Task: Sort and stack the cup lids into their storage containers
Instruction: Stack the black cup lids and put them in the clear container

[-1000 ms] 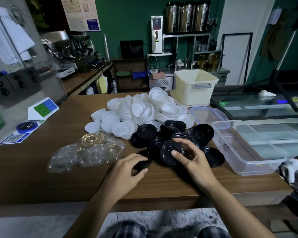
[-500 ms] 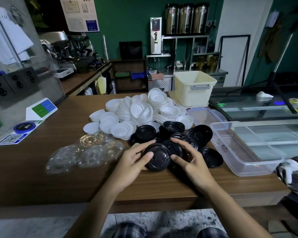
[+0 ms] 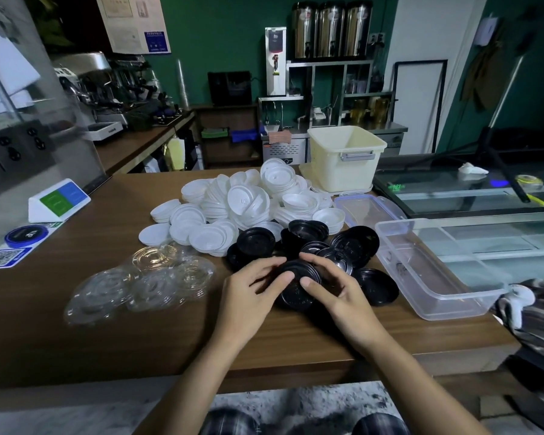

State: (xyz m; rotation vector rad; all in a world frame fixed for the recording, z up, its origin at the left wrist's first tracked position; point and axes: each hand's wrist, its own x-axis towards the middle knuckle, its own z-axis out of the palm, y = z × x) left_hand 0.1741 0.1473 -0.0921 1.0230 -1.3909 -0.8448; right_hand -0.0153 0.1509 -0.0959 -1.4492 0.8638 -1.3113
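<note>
Gripping a black lid point(image 3: 296, 296) from both sides, a person's left hand point(image 3: 248, 299) and right hand point(image 3: 339, 296) curled fingers and thumbs round its rim at the near side of a wooden counter point(image 3: 60, 340); whether the lid rested on the wood or was lifted clear could not be told. Just behind the hands lay a loose heap of black lids point(image 3: 308, 233), with one more loose black lid point(image 3: 377, 288) flat on the counter beside the right hand. Farther back, a larger mound of white lids point(image 3: 248, 202) touched the black heap, while a scatter of clear lids point(image 3: 145, 282) lay to the left, apart from the hands. To the right stood an open clear plastic container point(image 3: 434, 277) at the counter's edge, its snap-on cover point(image 3: 368, 210) lying behind it, and a cream bin point(image 3: 346, 171) with a grey handle stood at the far end, next to the white mound
</note>
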